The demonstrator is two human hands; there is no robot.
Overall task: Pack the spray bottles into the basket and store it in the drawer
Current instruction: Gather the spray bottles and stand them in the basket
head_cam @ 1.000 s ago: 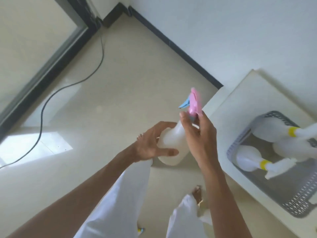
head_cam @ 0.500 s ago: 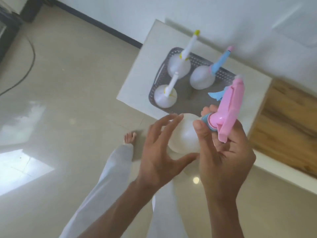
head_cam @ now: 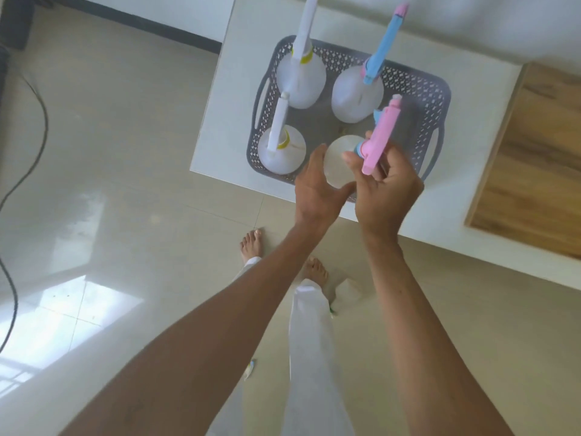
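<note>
basket (head_cam: 418, 89): grey, perforated, sitting on the white counter (head_cam: 239, 73), its near rim close to the counter's front edge, handles at both short ends.
counter edges: left edge running just beside the basket's left handle; far side meeting the wall; wooden panel (head_cam: 534, 158) adjoining on the right.
open room: near-right corner of the basket is the only free slot; the other three corners are taken.
bottles inside: yellow-collar bottle (head_cam: 300, 80) standing far-left, second yellow-collar bottle (head_cam: 283, 149) near-left, blue-trigger bottle (head_cam: 356, 92) far-right, all upright and near each other.
pink-trigger bottle (head_cam: 341, 158): hanging over the free near-right slot, tilted, nozzle pointing away; can't tell if the base is touching the basket floor.
right hand (head_cam: 388, 187): grasping the pink sprayer head at the neck, thumb and fingers wrapping it, arm reaching in from below.
left hand (head_cam: 317, 187): fingers spread, cupping the bottle's left side, thumb under the body; looks like a loose supporting contact, not a clench.
floor (head_cam: 125, 152): bare tile left of the counter, black cable (head_cam: 30, 158) trailing along the far left.
feet: standing just short of the counter's front edge.
</note>
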